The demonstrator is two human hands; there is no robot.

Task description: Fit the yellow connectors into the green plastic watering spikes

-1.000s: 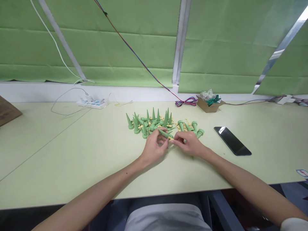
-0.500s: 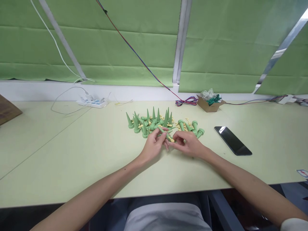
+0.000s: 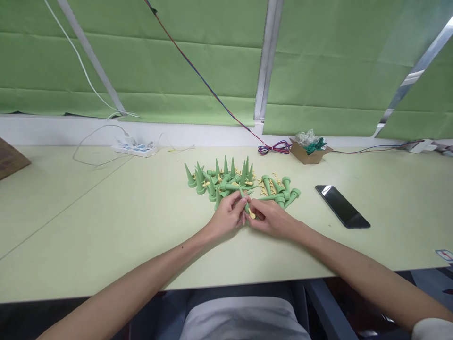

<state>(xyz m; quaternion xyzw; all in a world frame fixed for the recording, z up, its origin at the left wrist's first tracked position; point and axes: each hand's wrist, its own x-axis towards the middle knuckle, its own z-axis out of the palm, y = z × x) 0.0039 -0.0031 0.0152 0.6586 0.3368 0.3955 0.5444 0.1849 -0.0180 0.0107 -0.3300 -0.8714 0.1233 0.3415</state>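
workroom: long table (image 3: 141,222), piled cones (image 3: 229,186)

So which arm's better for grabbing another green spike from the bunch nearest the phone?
Probably the right: the right grip is nearer those green spikes, though it's also at the yellow piece. The left grip is farther off, holding another green spike.

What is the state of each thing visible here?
Left hand: gripping held green cone
Right hand: curled beside cone, grip unclear
Held green cone: tilted
Yellow piece: at cone's near end
Other green cones: some upright, some lying
Phone: flat, screen dark
Cardboard box: open, filled
Red-blue cable: partly coiled
Blinds: lowered
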